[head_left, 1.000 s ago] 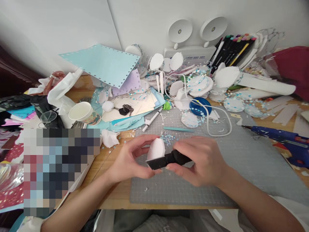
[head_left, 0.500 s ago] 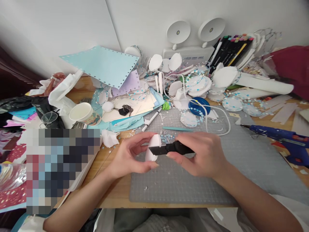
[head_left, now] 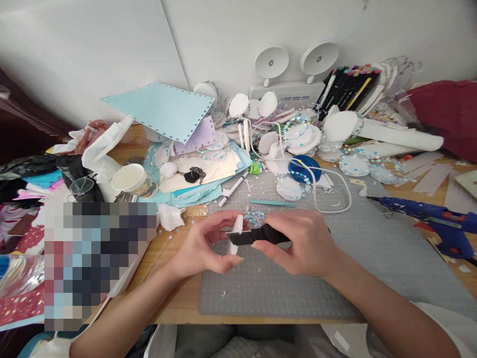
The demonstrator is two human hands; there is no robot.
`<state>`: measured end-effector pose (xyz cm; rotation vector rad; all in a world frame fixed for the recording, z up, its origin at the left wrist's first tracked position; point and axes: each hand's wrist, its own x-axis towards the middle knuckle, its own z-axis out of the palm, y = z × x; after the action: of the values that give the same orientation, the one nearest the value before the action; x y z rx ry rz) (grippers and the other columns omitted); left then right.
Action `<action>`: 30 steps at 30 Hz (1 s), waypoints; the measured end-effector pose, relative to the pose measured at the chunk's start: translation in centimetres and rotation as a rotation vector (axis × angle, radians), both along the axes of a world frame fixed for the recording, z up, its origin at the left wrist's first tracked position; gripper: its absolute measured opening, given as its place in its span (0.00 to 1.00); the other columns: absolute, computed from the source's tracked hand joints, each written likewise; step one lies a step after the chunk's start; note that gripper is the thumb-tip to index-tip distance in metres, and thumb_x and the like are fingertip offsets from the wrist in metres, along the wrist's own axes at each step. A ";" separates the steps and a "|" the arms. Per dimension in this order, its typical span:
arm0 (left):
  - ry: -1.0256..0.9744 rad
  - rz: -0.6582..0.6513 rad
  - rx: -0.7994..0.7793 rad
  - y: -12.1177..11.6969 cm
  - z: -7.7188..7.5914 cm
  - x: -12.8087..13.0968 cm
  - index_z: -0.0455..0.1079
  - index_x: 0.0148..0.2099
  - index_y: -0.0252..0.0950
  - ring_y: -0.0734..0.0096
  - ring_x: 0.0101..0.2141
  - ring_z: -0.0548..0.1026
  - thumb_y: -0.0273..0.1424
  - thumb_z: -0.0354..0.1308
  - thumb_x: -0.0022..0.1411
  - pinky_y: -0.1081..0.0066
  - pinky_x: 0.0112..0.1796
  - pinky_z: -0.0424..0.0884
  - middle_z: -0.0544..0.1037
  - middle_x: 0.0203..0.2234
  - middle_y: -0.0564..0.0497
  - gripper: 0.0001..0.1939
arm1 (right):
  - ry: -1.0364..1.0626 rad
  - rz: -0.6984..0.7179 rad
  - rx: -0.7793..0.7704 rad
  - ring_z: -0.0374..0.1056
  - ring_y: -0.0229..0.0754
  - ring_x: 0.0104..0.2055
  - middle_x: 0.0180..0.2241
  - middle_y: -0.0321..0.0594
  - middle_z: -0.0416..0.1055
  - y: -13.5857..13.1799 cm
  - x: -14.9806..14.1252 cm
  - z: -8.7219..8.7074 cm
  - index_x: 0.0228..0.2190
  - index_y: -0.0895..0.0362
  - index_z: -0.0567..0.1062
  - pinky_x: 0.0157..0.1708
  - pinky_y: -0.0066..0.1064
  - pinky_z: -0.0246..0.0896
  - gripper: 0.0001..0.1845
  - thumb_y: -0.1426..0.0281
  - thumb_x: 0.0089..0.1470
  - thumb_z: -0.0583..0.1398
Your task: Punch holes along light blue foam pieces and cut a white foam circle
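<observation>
Between the thumb and fingers of my left hand [head_left: 210,243] is a small white foam piece [head_left: 235,247], held on edge above the cutting mat [head_left: 261,293]. My right hand [head_left: 303,243] grips a black utility knife [head_left: 270,233]. Its dark blade points left and lies across the foam piece; how deep it sits in the foam I cannot tell. Tiny blue and white star confetti [head_left: 256,217] lies on the mat just behind the hands, near a flat teal strip [head_left: 272,203].
A blue glue gun [head_left: 428,214] lies at the right. White foam discs with blue stars [head_left: 290,188], a white cable [head_left: 350,191] and a blue round lid [head_left: 304,169] crowd the back. A paper cup [head_left: 134,180] and a white pen [head_left: 233,189] are left of centre.
The foam piece has turned and now shows more edge-on and thinner. Both hands keep their grips, with the blade still across the foam. The camera view has tilted slightly upward.
</observation>
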<state>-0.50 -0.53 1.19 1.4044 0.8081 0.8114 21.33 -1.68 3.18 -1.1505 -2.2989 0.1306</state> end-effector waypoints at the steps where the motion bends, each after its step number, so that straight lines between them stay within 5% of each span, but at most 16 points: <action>1: 0.023 0.009 0.010 -0.1 0.1 0.1 0.68 0.52 0.37 0.55 0.46 0.75 0.23 0.69 0.38 0.60 0.46 0.73 0.77 0.44 0.46 0.34 | -0.004 0.011 0.001 0.55 0.33 0.18 0.16 0.32 0.61 -0.2 -0.1 0.0 0.20 0.58 0.64 0.22 0.28 0.41 0.23 0.53 0.56 0.54; 6: 0.053 0.040 0.025 -0.3 -0.3 0.2 0.69 0.50 0.37 0.55 0.45 0.75 0.22 0.68 0.37 0.58 0.47 0.72 0.76 0.43 0.46 0.33 | -0.010 -0.009 0.012 0.55 0.33 0.18 0.15 0.32 0.61 -0.1 -0.1 0.0 0.19 0.57 0.64 0.21 0.28 0.42 0.24 0.52 0.55 0.54; 12: -0.234 -0.128 -0.096 -0.6 0.2 -0.3 0.69 0.53 0.39 0.52 0.46 0.75 0.29 0.70 0.42 0.53 0.48 0.71 0.77 0.45 0.43 0.32 | 0.064 -0.330 -0.014 0.54 0.33 0.16 0.13 0.31 0.59 1.7 1.4 -0.1 0.19 0.56 0.66 0.19 0.27 0.42 0.23 0.54 0.57 0.53; 17: -0.117 -0.182 -0.205 -0.5 1.8 0.4 0.73 0.48 0.37 0.56 0.40 0.78 0.43 0.64 0.52 0.60 0.40 0.75 0.81 0.38 0.45 0.23 | 0.219 0.060 -0.165 0.68 0.37 0.27 0.28 0.35 0.73 0.5 0.3 0.0 0.39 0.55 0.71 0.29 0.26 0.56 0.20 0.56 0.48 0.62; 20: -0.023 -0.211 -0.161 -1.3 2.2 0.5 0.75 0.47 0.37 0.57 0.38 0.79 0.50 0.56 0.57 0.63 0.36 0.75 0.81 0.38 0.45 0.25 | 0.188 0.225 -0.202 0.66 0.35 0.26 0.26 0.33 0.71 0.0 -0.2 -0.6 0.35 0.55 0.70 0.28 0.26 0.53 0.11 0.62 0.51 0.61; 24: 0.203 0.020 0.060 -2.8 3.0 -2.4 0.72 0.50 0.39 0.59 0.43 0.77 0.43 0.45 0.67 0.61 0.44 0.74 0.78 0.44 0.46 0.20 | 0.101 0.203 -0.165 0.56 0.34 0.20 0.18 0.31 0.61 0.3 -0.1 -1.5 0.21 0.55 0.63 0.23 0.27 0.44 0.13 0.66 0.55 0.56; 27: 0.746 0.381 0.519 -3.4 4.0 -6.8 0.66 0.55 0.38 0.54 0.52 0.69 0.39 0.56 0.60 0.56 0.53 0.64 0.73 0.50 0.43 0.21 | -0.051 0.154 -0.145 0.56 0.36 0.20 0.18 0.33 0.62 0.7 -0.2 -1.8 0.21 0.55 0.62 0.23 0.28 0.42 0.12 0.68 0.54 0.55; 30: 1.190 0.577 0.601 -3.3 4.3 -11.3 0.60 0.59 0.34 0.44 0.56 0.63 0.43 0.56 0.57 0.49 0.55 0.58 0.67 0.54 0.37 0.30 | -0.176 0.123 -0.144 0.59 0.37 0.21 0.19 0.34 0.65 0.6 -0.4 -2.0 0.21 0.55 0.63 0.23 0.28 0.41 0.09 0.69 0.52 0.55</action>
<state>-11.76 -3.79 5.49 2.2624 2.0670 0.5958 20.91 -1.06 1.18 -1.1296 -2.5523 0.2539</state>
